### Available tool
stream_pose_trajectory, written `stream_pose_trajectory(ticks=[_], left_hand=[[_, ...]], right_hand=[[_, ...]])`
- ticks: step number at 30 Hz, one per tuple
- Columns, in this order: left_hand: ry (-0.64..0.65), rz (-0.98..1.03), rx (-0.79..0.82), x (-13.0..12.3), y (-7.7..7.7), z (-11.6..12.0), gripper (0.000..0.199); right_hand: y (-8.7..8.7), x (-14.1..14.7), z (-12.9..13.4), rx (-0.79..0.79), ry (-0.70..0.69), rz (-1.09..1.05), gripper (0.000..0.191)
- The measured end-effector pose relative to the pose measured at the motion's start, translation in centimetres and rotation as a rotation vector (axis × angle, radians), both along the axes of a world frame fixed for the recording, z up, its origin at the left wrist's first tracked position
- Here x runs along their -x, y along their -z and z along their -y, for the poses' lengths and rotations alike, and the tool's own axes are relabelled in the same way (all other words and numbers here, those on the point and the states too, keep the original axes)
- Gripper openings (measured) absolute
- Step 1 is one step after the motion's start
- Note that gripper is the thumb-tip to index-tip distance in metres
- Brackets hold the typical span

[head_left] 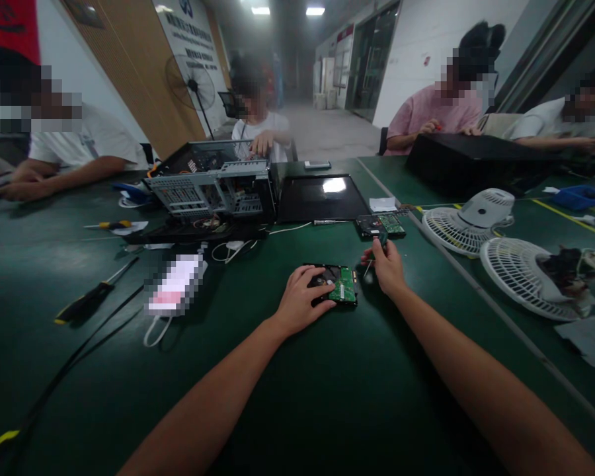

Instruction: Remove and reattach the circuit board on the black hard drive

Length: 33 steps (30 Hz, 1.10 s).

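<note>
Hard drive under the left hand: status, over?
Left hand on hard drive. Right hand beside it, apparently gripping a screwdriver. Drive flat on green table. Only left hand covers part of it.

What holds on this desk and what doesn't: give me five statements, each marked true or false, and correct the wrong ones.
1. The left hand rests on a hard drive. True.
2. The drive's green circuit board faces down. False: it faces up.
3. The right hand holds a thin-shafted tool. True.
4. The computer case stands right of the white fan grilles. False: it stands to their left.
5. A black-and-yellow screwdriver lies on the green table. True.
</note>
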State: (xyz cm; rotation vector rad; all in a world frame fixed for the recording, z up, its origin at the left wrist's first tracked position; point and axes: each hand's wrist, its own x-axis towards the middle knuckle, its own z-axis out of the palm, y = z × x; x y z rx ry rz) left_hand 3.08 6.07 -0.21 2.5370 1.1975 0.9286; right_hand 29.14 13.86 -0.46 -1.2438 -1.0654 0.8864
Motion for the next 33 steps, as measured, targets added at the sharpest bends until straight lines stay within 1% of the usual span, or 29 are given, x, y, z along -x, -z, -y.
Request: stream_pose_trajectory(ticks=[2, 4, 6, 8, 11, 14, 17, 22, 27, 30, 33], left_hand=[[-0.005, -0.001, 0.003, 0.0, 0.0, 0.0, 0.037], [-0.010, -0.002, 0.003, 0.0, 0.1, 0.0, 0.037], [-0.009, -0.006, 0.002, 0.0, 0.1, -0.1, 0.037], [-0.012, -0.005, -0.002, 0.0, 0.2, -0.1, 0.037], [-0.015, 0.001, -0.010, -0.1, 0.2, 0.0, 0.036], [-0.008, 0.004, -0.015, -0.1, 0.2, 0.0, 0.036], [-0.012, 0.007, -0.016, -0.1, 0.3, 0.0, 0.036], [-0.018, 0.009, -0.016, -0.1, 0.2, 0.0, 0.036], [-0.023, 0.013, -0.024, -0.2, 0.3, 0.0, 0.036], [-0.033, 0.016, -0.030, -0.2, 0.4, 0.0, 0.035], [-0.038, 0.010, -0.021, -0.2, 0.3, 0.2, 0.034]], right_hand=[[0.3, 0.1, -0.1, 0.021, 0.007, 0.079, 0.049], [0.5, 0.1, -0.2, 0.040, 0.059, 0.143, 0.046], [0.8, 0.2, -0.4, 0.039, 0.135, 0.126, 0.043], [1.0, 0.0, -0.4, 0.023, 0.164, 0.064, 0.038], [1.3, -0.4, -0.2, 0.005, 0.116, 0.014, 0.026], [1.4, -0.8, 0.0, -0.009, 0.075, 0.017, 0.022], [1.3, -0.8, 0.2, -0.037, 0.056, 0.034, 0.027], [1.2, -0.5, 0.4, -0.094, 0.046, 0.029, 0.045], [1.2, -0.4, 0.3, -0.101, 0.074, -0.070, 0.047], [1.3, -0.4, 0.2, -0.108, 0.074, -0.062, 0.048], [1.5, -0.5, 0.2, -0.124, 0.096, -0.070, 0.045]])
